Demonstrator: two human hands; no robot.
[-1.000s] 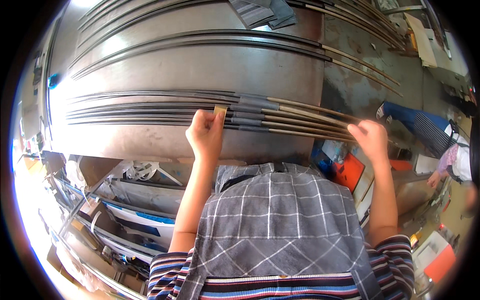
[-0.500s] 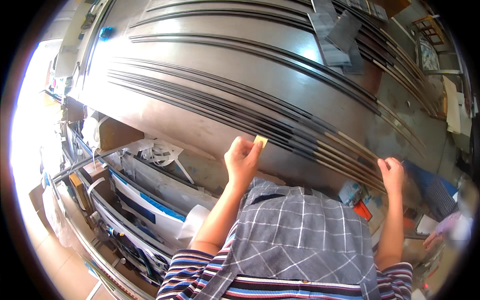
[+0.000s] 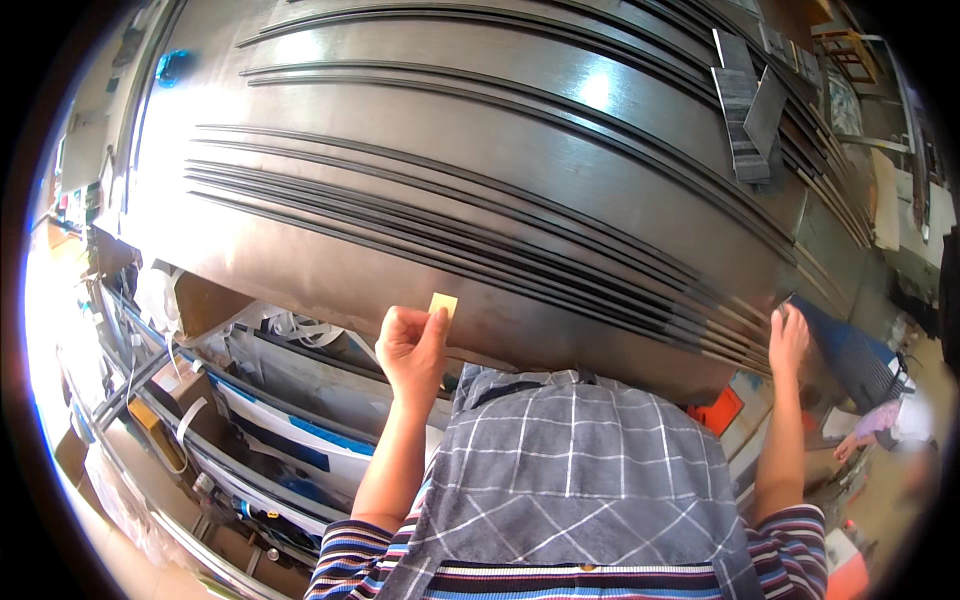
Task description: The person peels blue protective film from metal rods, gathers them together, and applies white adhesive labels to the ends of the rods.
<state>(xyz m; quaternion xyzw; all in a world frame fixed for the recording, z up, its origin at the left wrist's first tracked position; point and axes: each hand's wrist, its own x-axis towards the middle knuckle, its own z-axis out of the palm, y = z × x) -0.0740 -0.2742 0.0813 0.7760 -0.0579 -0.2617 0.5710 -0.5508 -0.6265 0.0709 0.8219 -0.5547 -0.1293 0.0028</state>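
Observation:
My left hand (image 3: pixel 412 345) pinches a small flat yellow rectangular piece (image 3: pixel 443 301) between thumb and fingers, just above the near edge of the metal tabletop (image 3: pixel 330 232). Long thin dark rods (image 3: pixel 480 246) lie side by side across the table, with paler right ends. Over at those pale ends, my right hand (image 3: pixel 789 338) is closed around the end of a rod; the exact grip is partly hidden by the fingers. Farther back on the table lie more rods (image 3: pixel 520 98) in pairs and bunches.
Dark grey flat strips (image 3: pixel 738 115) lie over the rods at the back right. A blue object (image 3: pixel 172 68) sits at the far left. Below the table edge stand racks with sheets and boxes (image 3: pixel 260 400). An orange item (image 3: pixel 716 411) is near my right arm; another person's hand (image 3: pixel 850 445) shows at right.
My left hand has moved left and slightly down with the yellow piece, away from the rods. My right hand stays at the rods' pale ends. The view has shifted a little.

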